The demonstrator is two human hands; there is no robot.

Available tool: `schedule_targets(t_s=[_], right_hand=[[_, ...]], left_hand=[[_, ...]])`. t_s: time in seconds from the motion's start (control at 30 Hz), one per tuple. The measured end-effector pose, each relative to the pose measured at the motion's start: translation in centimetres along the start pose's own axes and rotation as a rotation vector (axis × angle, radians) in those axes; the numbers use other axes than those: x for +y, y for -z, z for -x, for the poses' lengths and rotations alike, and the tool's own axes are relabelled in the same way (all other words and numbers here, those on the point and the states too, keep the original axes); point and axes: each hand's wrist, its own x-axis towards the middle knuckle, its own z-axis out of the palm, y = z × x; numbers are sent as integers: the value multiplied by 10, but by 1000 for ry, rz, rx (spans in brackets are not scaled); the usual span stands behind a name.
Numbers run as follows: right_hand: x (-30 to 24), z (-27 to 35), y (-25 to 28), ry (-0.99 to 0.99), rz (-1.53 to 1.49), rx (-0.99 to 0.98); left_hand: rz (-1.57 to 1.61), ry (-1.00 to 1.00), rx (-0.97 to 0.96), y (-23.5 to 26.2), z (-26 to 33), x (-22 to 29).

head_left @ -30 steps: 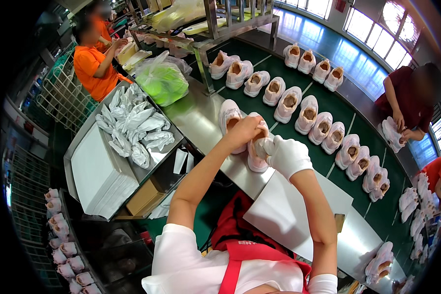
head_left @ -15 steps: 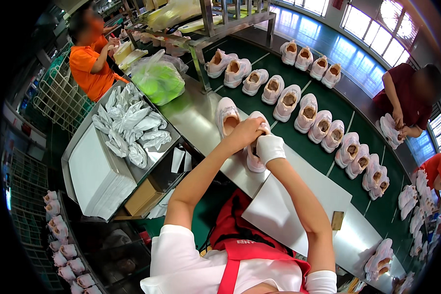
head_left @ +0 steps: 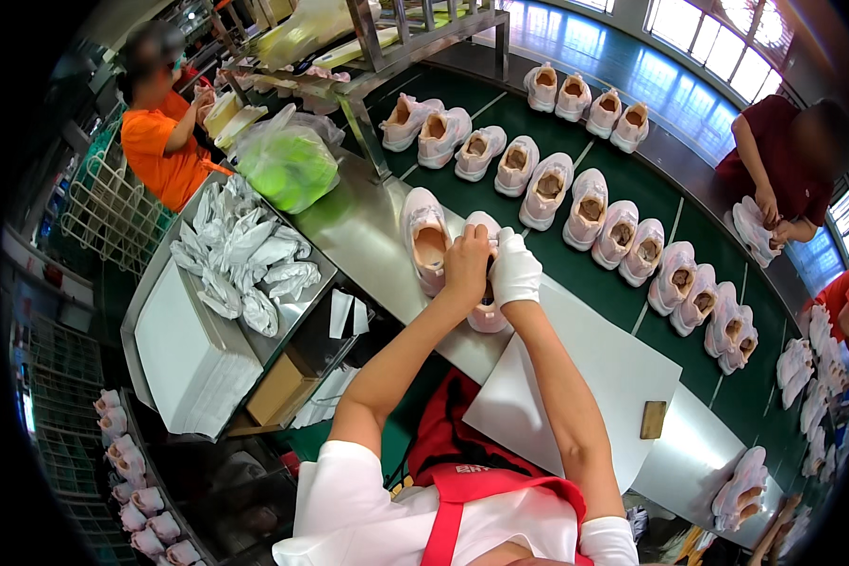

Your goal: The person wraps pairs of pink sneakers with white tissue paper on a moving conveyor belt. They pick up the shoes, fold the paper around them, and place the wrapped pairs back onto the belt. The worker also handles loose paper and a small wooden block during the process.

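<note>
Two pale pink sneakers stand side by side on the steel bench edge in front of me. Both my hands are on the right-hand sneaker (head_left: 486,319), covering its lacing and much of its opening. My bare left hand (head_left: 468,268) is closed, fingers bent over the lacing area. My right hand (head_left: 516,271), in a white glove, is closed against the other side of the same spot. What the fingertips pinch there is hidden. The left-hand sneaker (head_left: 425,236) is untouched, its beige inside showing, just left of my left hand.
Rows of similar sneakers (head_left: 590,209) stand on the green conveyor (head_left: 538,231) beyond. White sheets (head_left: 585,377) lie to the right on the bench. At left, a tray holds crumpled paper stuffing (head_left: 245,245) and a stack of white paper (head_left: 193,340). Co-workers (head_left: 774,170) stand across and at far left.
My left hand has drawn back slightly, its fingers more curled over the lacing. The gloved right hand has risen and turned, coming beside the left. The view has shifted a little.
</note>
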Motion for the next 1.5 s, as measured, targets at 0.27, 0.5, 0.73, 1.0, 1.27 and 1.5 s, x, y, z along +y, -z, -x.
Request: schedule_targets(t_s=[0.27,0.5,0.73,1.0,1.27,1.5], right_hand=[[46,80,61,68,-452,155],[176,228,120,-300,158,550],[223,267,115,-606,352,398],[204,252,121,-682,277,333],[230,256,107,-565,-43,395],[193,255,110,-419,-325,201]], left_hand=[[245,-155,0,62,11,-17],[120,-102,-170,57,56,-92],[232,-215,32,97,43,33],[763,-1207,-453,-58,117,179],[746,-1139,-448,-74,124,187],[457,-1301,-181,-67,117,184]])
